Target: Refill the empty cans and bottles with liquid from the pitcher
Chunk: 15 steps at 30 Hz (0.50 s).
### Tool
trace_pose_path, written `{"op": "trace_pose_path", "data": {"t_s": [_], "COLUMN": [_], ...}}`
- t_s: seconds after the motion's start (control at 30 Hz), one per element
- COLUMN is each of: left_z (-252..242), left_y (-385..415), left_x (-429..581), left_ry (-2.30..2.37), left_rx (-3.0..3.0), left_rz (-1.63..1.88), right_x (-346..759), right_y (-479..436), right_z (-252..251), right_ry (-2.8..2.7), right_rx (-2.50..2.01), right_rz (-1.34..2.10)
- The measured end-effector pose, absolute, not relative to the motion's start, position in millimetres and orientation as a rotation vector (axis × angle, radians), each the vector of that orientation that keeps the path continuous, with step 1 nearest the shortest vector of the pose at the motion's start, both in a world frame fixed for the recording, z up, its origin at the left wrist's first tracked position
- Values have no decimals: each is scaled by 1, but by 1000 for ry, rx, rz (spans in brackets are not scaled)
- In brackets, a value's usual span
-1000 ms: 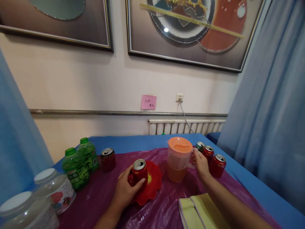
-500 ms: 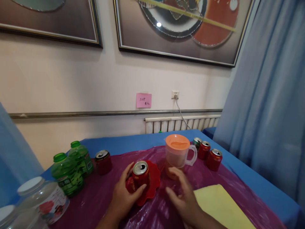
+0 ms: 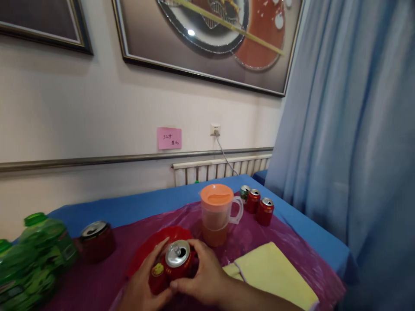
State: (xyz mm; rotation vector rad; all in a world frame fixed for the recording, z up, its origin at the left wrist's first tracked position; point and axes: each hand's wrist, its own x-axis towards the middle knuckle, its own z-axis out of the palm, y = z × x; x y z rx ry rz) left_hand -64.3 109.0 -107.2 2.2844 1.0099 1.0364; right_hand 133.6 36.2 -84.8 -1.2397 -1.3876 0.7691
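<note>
A red drink can [image 3: 179, 271] with an opened silver top is between my two hands, in front of a red scalloped dish [image 3: 142, 255]. My right hand [image 3: 207, 276] grips the can from the right, with the thumb across its front. On the left side, my left hand [image 3: 142, 280] curls around a red surface with a yellow emblem [image 3: 158, 270]. I cannot tell whether that surface belongs to the same can or to another thing. Just behind my right hand stands a clear pitcher [image 3: 216, 220] with an orange lid and amber liquid inside.
A folded yellow cloth [image 3: 274, 276] lies to the right on purple plastic sheeting [image 3: 249, 235] over a blue table cover [image 3: 129, 207]. Several cans [image 3: 265, 212] stand at the back right. Another dark red can [image 3: 97, 242] and green bottles [image 3: 48, 246] stand on the left.
The view has turned right, so the table things sit further left. My right hand has come from beside the pitcher onto the can, which is now in front of the dish.
</note>
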Motion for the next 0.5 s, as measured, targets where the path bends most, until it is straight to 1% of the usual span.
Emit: {"op": "trace_pose_path", "data": {"t_s": [0.1, 0.17, 0.23, 0.4, 0.5], "left_z": [-103, -102, -103, -105, -102], "left_y": [110, 110, 111, 114, 111], "left_x": [-65, -65, -65, -59, -53], "left_ry": [1048, 1129, 1220, 1312, 1347], "left_rx": [2272, 2231, 2172, 2134, 2079], "left_rz": [984, 1020, 1107, 1242, 1283], "right_x": [156, 186, 226, 344, 395], "right_y": [17, 0, -15, -34, -27], "right_z": [-81, -82, -87, -117, -138], "right_ry": [-1294, -1191, -1086, -822, -764], "right_rx": [-1233, -1223, -1301, -1603, -1718], "right_rz": [734, 673, 501, 151, 26]}}
